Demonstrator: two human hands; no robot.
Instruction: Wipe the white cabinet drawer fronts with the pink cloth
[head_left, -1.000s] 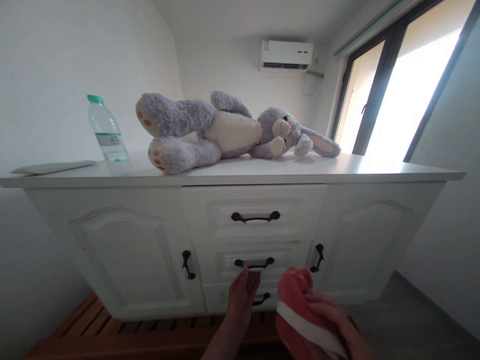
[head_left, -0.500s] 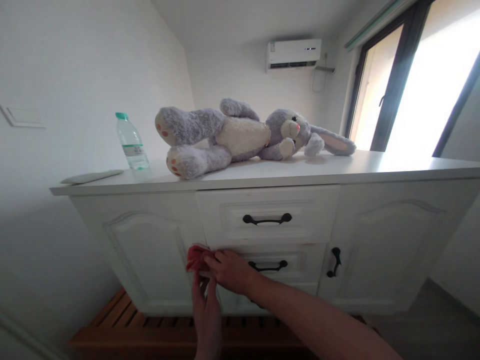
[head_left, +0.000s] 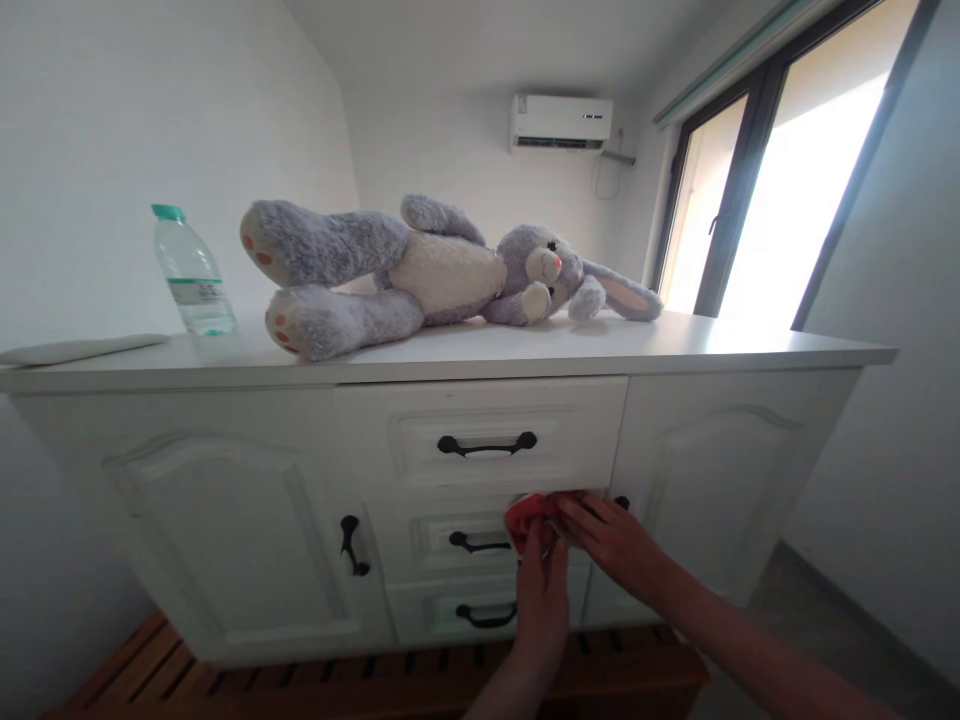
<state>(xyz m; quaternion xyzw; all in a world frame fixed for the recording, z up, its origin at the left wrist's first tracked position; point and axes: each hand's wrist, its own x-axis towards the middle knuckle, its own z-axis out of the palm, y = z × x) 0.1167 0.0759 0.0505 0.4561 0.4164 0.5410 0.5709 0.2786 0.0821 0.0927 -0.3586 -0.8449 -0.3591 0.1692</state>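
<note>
My right hand presses a red cloth against the front of the middle drawer of a white cabinet, near the drawer's right end. My left hand rests flat on the drawer front just below the cloth, fingers pointing up and touching it. The drawer's black handle lies just left of both hands.
A grey plush rabbit lies on the cabinet top with a water bottle and a flat white object to its left. A wooden slatted base runs under the cabinet. Window at right, air conditioner on the far wall.
The red cloth and both hands have moved rightward along the middle drawer front, from its left end to its right end. The view has shifted too.
</note>
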